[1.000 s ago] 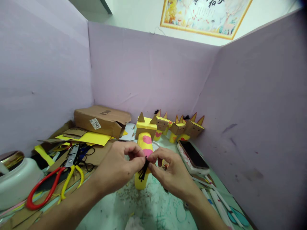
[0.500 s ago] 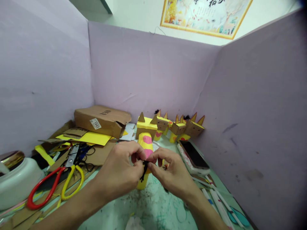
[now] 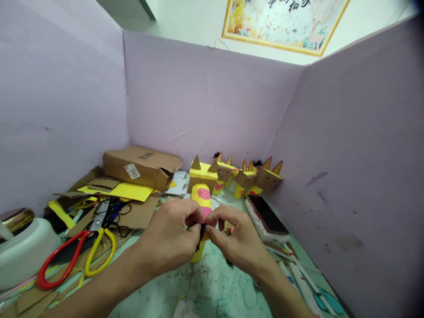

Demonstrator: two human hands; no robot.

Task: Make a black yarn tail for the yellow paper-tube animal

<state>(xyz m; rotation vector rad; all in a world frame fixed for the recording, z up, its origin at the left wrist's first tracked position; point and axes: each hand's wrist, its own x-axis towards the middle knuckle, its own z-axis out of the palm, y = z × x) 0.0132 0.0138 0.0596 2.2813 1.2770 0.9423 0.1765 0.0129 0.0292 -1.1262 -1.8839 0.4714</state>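
1. I am seeing my left hand (image 3: 167, 240) and my right hand (image 3: 236, 240) meeting low in the middle of the view, fingertips touching.
2. Both hands are pinching a small tuft of black yarn (image 3: 199, 232) between thumb and forefinger; each grip is narrow and closed on the yarn.
3. The yarn is hanging just in front of a yellow paper figure (image 3: 201, 194) with pink hearts and cardboard ears, which is standing upright on the counter (image 3: 212, 287) at 12 o'clock from the hands.
4. More small figures (image 3: 255, 176) are lining the back wall at 1 o'clock.
5. A phone (image 3: 266, 214) is lying face up at 2 o'clock, just beside the right hand.
6. Scissors (image 3: 76, 254) with red and yellow handles are lying at 9 o'clock, well apart from the left hand.
7. A cardboard box (image 3: 141, 165) is sitting at 11 o'clock, over yellow paper (image 3: 122, 191).
8. White pens (image 3: 303, 276) are lying at 4 o'clock.
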